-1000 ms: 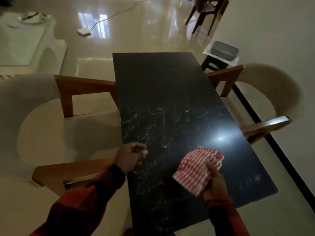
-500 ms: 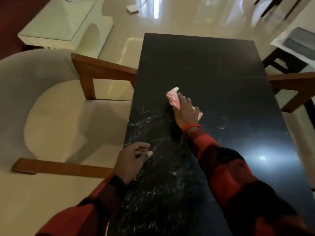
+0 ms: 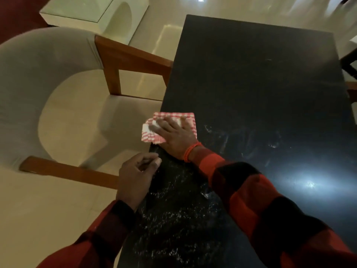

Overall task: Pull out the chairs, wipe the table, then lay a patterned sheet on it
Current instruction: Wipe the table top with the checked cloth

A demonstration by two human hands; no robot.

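A black stone table [image 3: 260, 89] runs away from me, with pale smears on its near half. My right hand [image 3: 173, 135] lies flat on a red-and-white checked cloth [image 3: 188, 120] and presses it onto the table's left edge; part of the cloth hangs over that edge. My left hand [image 3: 136, 176] rests at the same edge, nearer to me, its fingers curled and holding nothing. A chair [image 3: 50, 93] with a grey curved back, cream seat and wooden arms stands pulled out at the table's left.
A white low table with a glass top [image 3: 87, 12] stands on the glossy floor at the back left. A wooden arm of another chair [image 3: 352, 91] shows at the right edge, with a dark stand leg [image 3: 348, 62] behind it.
My right hand has slid the cloth from the table's near right, across its middle, to the left edge. The left hand has stayed at the edge. The view has tilted down and closer.
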